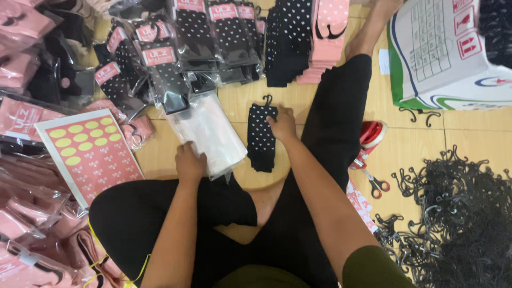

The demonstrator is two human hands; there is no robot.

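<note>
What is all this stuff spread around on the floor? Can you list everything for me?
Dotted socks: one pair, black with white dots, floor centre, on a hanger.
Clear bags: one stack, transparent, left of the socks.
Sticker sheet: one, pink with yellow ovals, left.
Packed socks: many, black and pink, top left.
Unpacked socks: one pile, black and pink, top centre.
Plastic hangers: a heap, black, right.
Scissors: one, red handles, right.
Tape dispenser: one, red, right.
Cardboard box: one, white, top right.
Left hand: on the clear bags.
Right hand: on the dotted socks.
</note>
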